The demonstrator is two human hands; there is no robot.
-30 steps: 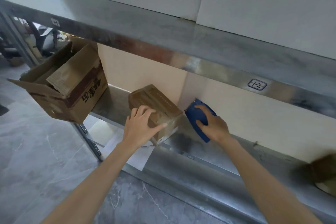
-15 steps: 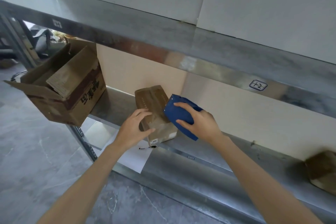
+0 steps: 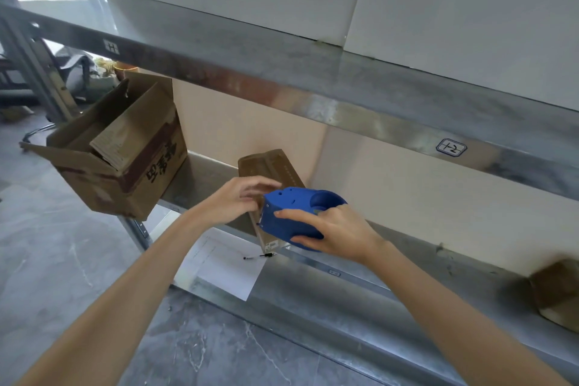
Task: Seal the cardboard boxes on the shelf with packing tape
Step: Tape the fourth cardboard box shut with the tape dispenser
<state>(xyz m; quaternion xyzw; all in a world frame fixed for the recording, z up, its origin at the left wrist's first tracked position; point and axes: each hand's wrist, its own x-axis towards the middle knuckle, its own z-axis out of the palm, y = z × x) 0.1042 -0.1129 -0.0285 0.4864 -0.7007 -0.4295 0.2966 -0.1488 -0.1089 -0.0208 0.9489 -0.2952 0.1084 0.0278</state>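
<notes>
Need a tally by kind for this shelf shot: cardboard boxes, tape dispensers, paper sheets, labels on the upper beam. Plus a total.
cardboard boxes: 3 (large open box, small box, blurred box at right edge)
blue tape dispenser: 1
paper sheet: 1
beam labels: 2 (left label, right label)
total: 7

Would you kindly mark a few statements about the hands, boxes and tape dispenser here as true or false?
1. The right hand grips the blue tape dispenser. True.
2. The left hand holds a pen. False: it touches the small box.
3. The large box is taped closed. False: its flaps stand open.
4. A pen lies on the white sheet. True.
</notes>
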